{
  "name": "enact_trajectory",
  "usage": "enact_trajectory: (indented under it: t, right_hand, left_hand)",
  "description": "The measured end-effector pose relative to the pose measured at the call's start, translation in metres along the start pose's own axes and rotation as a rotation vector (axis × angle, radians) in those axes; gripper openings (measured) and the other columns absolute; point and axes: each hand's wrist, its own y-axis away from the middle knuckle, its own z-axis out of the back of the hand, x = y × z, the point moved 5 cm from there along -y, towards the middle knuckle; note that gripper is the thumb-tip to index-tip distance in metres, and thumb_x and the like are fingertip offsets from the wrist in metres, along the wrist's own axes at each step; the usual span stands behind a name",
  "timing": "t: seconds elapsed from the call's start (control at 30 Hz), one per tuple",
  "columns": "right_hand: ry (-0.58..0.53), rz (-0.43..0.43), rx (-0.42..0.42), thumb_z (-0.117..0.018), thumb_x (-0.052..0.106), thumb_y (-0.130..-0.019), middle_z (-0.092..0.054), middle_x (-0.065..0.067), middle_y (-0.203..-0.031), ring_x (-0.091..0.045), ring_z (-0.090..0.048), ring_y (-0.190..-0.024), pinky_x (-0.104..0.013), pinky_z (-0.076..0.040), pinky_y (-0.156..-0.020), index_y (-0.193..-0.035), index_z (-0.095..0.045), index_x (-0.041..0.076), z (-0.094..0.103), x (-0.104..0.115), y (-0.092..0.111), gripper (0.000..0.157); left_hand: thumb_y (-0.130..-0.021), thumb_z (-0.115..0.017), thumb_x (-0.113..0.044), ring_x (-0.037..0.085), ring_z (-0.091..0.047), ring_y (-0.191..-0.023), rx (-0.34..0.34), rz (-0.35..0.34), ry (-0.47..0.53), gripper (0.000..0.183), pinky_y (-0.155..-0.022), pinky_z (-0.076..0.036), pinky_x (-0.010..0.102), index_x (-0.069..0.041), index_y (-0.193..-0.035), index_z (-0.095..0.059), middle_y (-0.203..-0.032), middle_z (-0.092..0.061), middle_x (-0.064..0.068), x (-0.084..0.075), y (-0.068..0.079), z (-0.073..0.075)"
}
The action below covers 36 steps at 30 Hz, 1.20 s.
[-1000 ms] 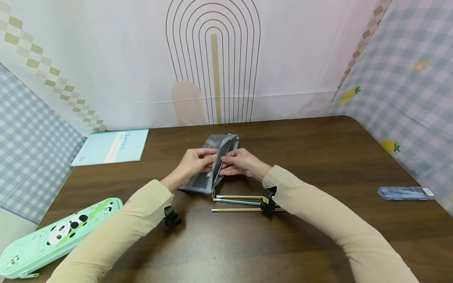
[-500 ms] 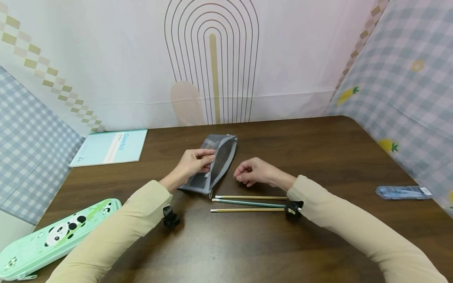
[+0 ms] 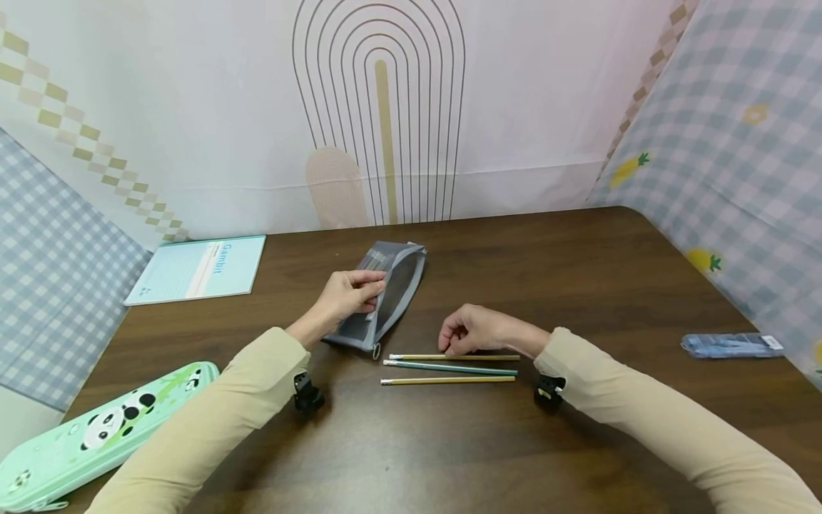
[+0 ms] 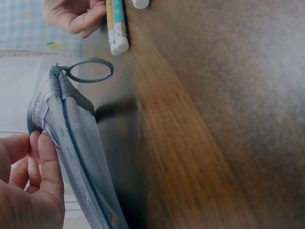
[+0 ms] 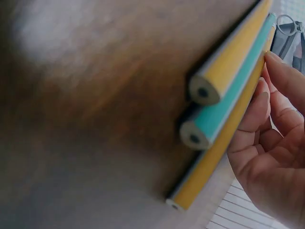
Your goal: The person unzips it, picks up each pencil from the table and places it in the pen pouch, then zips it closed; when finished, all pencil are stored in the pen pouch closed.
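My left hand (image 3: pixel 349 293) pinches the edge of a grey mesh zip pouch (image 3: pixel 406 285), holding its mouth apart. A ring-shaped zip pull (image 4: pixel 89 70) hangs at the pouch's near end. Some slim things show through the mesh. Three unsharpened pencils lie side by side on the table: a far yellow pencil (image 3: pixel 417 357), a teal pencil (image 3: pixel 449 369) and a near yellow pencil (image 3: pixel 449 381). Their white eraser ends point left. With curled fingers, my right hand (image 3: pixel 478 330) has its thumb and fingertips at the far yellow pencil, which lies along them in the right wrist view.
A green panda pencil case (image 3: pixel 115 428) lies at the left front, beside the left sleeve. The light blue notebook (image 3: pixel 199 268) is at the back left. Near the right edge of the brown table (image 3: pixel 546 271) lies a clear blue packet (image 3: pixel 728 345).
My right hand has withdrawn from the pouch's mouth and come right and towards me, down to the far yellow pencil. The left hand keeps its pinch on the pouch, whose mouth gapes wider.
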Motion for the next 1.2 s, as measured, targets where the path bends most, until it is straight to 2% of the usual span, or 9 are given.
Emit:
enact_trajectory:
  t: [0.2,0.4,0.5,0.63,0.77,0.8,0.9,1.03,1.2]
  right_hand:
    - [0.143,0.032,-0.014,-0.07,0.002,-0.082,-0.056,0.003,-0.068,-0.005,-0.046,-0.061,-0.017,-0.041,-0.055,-0.082,-0.065,0.002,-0.002,0.005,0.001,0.005]
    - [0.306,0.087,0.003,-0.069,0.003,-0.083,-0.055,0.005,-0.067,-0.002,-0.045,-0.059,-0.016,-0.04,-0.054,-0.075,-0.063,0.007,-0.005,0.013,0.0,0.011]
    - [0.381,0.115,-0.029,-0.066,0.002,-0.084,-0.055,0.005,-0.067,-0.002,-0.045,-0.06,-0.017,-0.04,-0.055,-0.074,-0.063,0.008,-0.003,0.014,0.001,0.012]
    - [0.411,0.14,-0.112,-0.064,0.004,-0.087,-0.056,0.005,-0.071,-0.004,-0.046,-0.064,-0.018,-0.042,-0.058,-0.077,-0.062,0.008,0.006,0.013,0.003,0.011]
    - [0.276,0.106,-0.252,-0.063,0.004,-0.089,-0.061,-0.003,-0.075,-0.008,-0.049,-0.065,-0.021,-0.045,-0.058,-0.084,-0.063,0.003,0.021,0.014,0.003,0.004]
    - [0.202,0.087,-0.286,-0.062,0.003,-0.089,-0.062,-0.007,-0.077,-0.009,-0.05,-0.066,-0.022,-0.046,-0.057,-0.088,-0.062,0.0,0.024,0.014,0.003,0.003]
    - [-0.047,0.01,-0.365,-0.058,0.002,-0.092,-0.062,-0.015,-0.083,-0.011,-0.054,-0.067,-0.024,-0.051,-0.057,-0.102,-0.06,-0.008,0.032,0.013,-0.001,0.014]
    - [-0.334,-0.143,-0.343,-0.054,0.006,-0.095,-0.061,-0.008,-0.079,-0.011,-0.056,-0.064,-0.021,-0.05,-0.054,-0.114,-0.054,-0.01,0.029,0.006,-0.013,0.025]
    - [-0.5,-0.259,-0.278,-0.051,0.014,-0.098,-0.059,0.001,-0.072,-0.007,-0.057,-0.055,-0.016,-0.045,-0.046,-0.118,-0.049,-0.007,0.02,0.001,-0.033,0.03]
  left_hand:
    - [-0.092,-0.06,-0.009,0.002,-0.056,-0.062,-0.008,0.008,-0.016,0.034,-0.059,-0.053,0.017,0.003,-0.124,-0.059,-0.089,-0.067,0.0,0.001,0.0,0.0]
    - [-0.092,-0.06,-0.011,0.003,-0.056,-0.06,-0.008,0.011,-0.013,0.034,-0.059,-0.053,0.017,0.003,-0.123,-0.06,-0.08,-0.064,-0.006,0.003,-0.001,0.001]
    - [-0.092,-0.06,-0.01,0.003,-0.056,-0.06,-0.009,0.008,-0.009,0.033,-0.059,-0.053,0.017,0.003,-0.123,-0.06,-0.079,-0.064,-0.007,0.003,-0.002,0.001]
    - [-0.092,-0.06,-0.01,0.004,-0.056,-0.059,-0.01,0.011,-0.009,0.034,-0.059,-0.053,0.017,0.003,-0.123,-0.06,-0.078,-0.064,-0.007,0.002,-0.001,0.001]
    - [-0.092,-0.061,-0.011,0.004,-0.056,-0.059,-0.01,0.011,-0.012,0.033,-0.058,-0.053,0.017,0.003,-0.123,-0.06,-0.075,-0.063,-0.007,0.001,-0.001,0.002]
    - [-0.092,-0.061,-0.011,0.004,-0.056,-0.059,-0.01,0.01,-0.013,0.033,-0.059,-0.053,0.017,0.003,-0.123,-0.06,-0.075,-0.063,-0.007,0.001,-0.001,0.002]
    - [-0.092,-0.061,-0.011,0.004,-0.057,-0.059,-0.013,0.007,-0.018,0.033,-0.059,-0.053,0.017,0.002,-0.123,-0.06,-0.075,-0.063,-0.008,0.001,-0.001,0.002]
    - [-0.092,-0.06,-0.011,0.004,-0.057,-0.06,-0.013,0.003,-0.016,0.033,-0.059,-0.053,0.018,0.002,-0.123,-0.06,-0.077,-0.062,-0.008,0.001,-0.001,0.0]
    - [-0.092,-0.06,-0.01,0.004,-0.057,-0.059,0.007,-0.004,-0.009,0.034,-0.059,-0.053,0.018,0.003,-0.123,-0.059,-0.076,-0.062,-0.008,-0.001,0.0,-0.005]
